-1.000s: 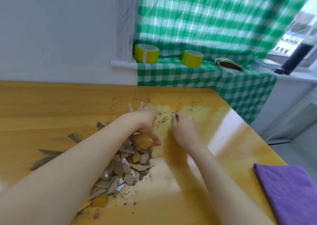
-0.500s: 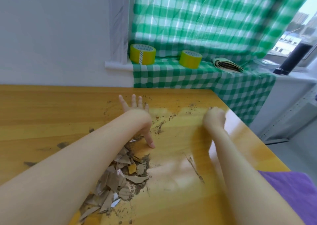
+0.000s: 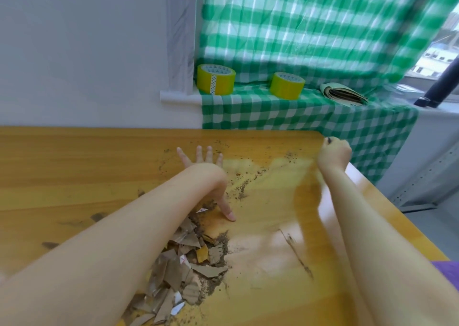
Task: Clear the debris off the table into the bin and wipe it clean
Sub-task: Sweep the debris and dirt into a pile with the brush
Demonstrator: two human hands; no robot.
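Right hand (image 3: 334,155), pinching a dark bit (image 3: 329,140), has swept to the desk's (image 3: 74,164) far-right corner. Left hand (image 3: 206,166), open and flat, still corrals debris (image 3: 188,258).

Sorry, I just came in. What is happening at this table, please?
A person is clearing a wooden table with bare hands. The left hand lies flat, fingers spread, at the far end of a pile of cardboard scraps and dirt. The right hand is at the far right corner, fingers curled, and seems to pinch a small dark bit. Loose dirt lies between them. A purple cloth lies at the right edge; no bin is in view.
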